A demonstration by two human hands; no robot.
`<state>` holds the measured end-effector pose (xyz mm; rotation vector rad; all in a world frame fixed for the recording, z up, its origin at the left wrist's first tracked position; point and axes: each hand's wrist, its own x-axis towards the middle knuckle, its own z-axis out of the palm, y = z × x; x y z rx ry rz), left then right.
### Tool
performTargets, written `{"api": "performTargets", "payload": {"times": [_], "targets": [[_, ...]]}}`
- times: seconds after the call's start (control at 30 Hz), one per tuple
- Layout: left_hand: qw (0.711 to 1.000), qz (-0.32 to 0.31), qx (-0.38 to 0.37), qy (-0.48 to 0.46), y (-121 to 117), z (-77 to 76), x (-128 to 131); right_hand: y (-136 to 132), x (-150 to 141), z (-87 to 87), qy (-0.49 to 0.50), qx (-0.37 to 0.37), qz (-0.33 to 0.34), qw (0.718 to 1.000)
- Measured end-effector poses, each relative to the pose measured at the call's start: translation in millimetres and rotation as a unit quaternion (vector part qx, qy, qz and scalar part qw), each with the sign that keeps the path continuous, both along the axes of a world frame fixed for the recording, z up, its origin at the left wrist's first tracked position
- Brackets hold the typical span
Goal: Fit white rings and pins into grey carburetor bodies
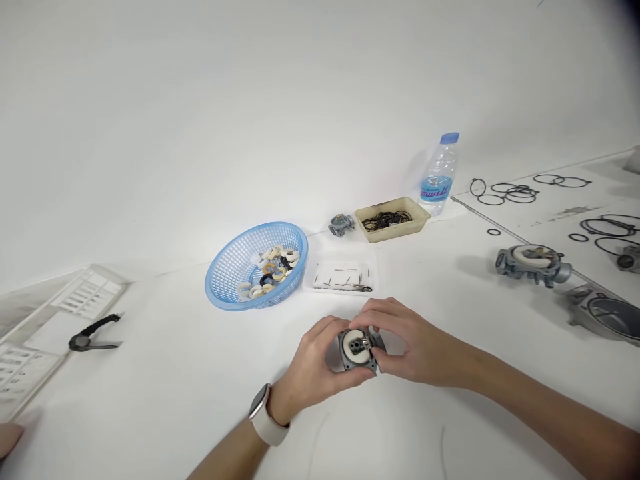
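Note:
A small grey carburetor body (371, 367) is held near the front of the white table, its open side facing up. In it sits a cream-coloured, ring-like float (350, 355), with metal parts at its middle. My left hand (316, 360), with a pale watch strap at the wrist, is closed around the carburetor's left side, thumb along its near edge. From the right, my right hand (413, 340) grips the body's other side, forefinger over the top and thumb at the near right. Whether a small part is between those fingertips is hidden.
Beyond my hands stand a blue basket (220, 277) of floats, a white tray (320, 260) of small pins and a beige tray (395, 233) of black rings. A bottle (437, 177), carburetors (533, 260) and loose rings (520, 193) are rightward; a black watch (83, 341) lies left.

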<state>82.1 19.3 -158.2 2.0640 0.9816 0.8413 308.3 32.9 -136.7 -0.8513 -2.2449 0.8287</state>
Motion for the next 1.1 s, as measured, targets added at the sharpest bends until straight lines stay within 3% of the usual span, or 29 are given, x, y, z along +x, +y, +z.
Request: {"api": "performTargets", "payload": {"times": [0.37, 0.63, 1.1], "targets": [[1.0, 0.005, 0.0, 0.015, -2.1, 1.7, 1.5, -2.0, 3.3, 4.3, -0.028, -0.004, 0.021, 0.999], [0.998, 0.001, 0.057, 0.035, -3.7, -2.7, 0.8, -0.7, 2.2, 2.0, -0.026, 0.053, 0.008, 0.998], [0.998, 0.007, 0.039, 0.045, -2.1, 0.9, 1.2, -3.3, 5.9, 7.3, -0.046, -0.007, 0.037, 0.998]]}}
